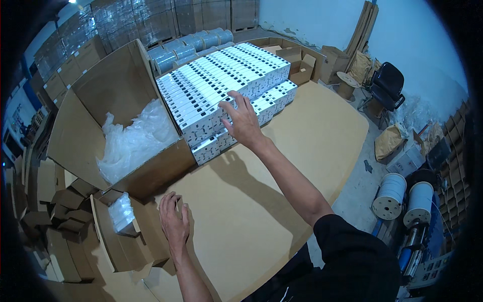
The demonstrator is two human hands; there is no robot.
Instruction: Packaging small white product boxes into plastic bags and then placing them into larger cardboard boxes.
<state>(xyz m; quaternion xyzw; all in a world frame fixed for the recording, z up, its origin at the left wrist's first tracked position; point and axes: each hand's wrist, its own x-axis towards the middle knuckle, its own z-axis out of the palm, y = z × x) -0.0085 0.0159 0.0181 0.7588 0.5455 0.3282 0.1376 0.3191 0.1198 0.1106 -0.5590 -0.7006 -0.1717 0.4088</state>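
My right hand (pixel 243 121) reaches forward with fingers apart, over the near edge of a stack of slim white boxes (pixel 216 75) with dark patterned ends. Whether its fingertips touch the boxes I cannot tell. The boxes stand side by side in two layers, the lower one jutting out a little. My left hand (pixel 174 222), loosely curved and holding nothing, hovers beside a small cardboard box (pixel 144 240). In that box lies a bundle of clear plastic sleeves (pixel 122 213).
A big open carton (pixel 156 168) with crumpled clear plastic bags (pixel 136 141) borders the white boxes. Beneath everything spreads the brown tabletop (pixel 302 141). Open cartons (pixel 70 206) crowd the left. To the right are a black chair (pixel 386 86) and wire spools (pixel 390 195) on the floor.
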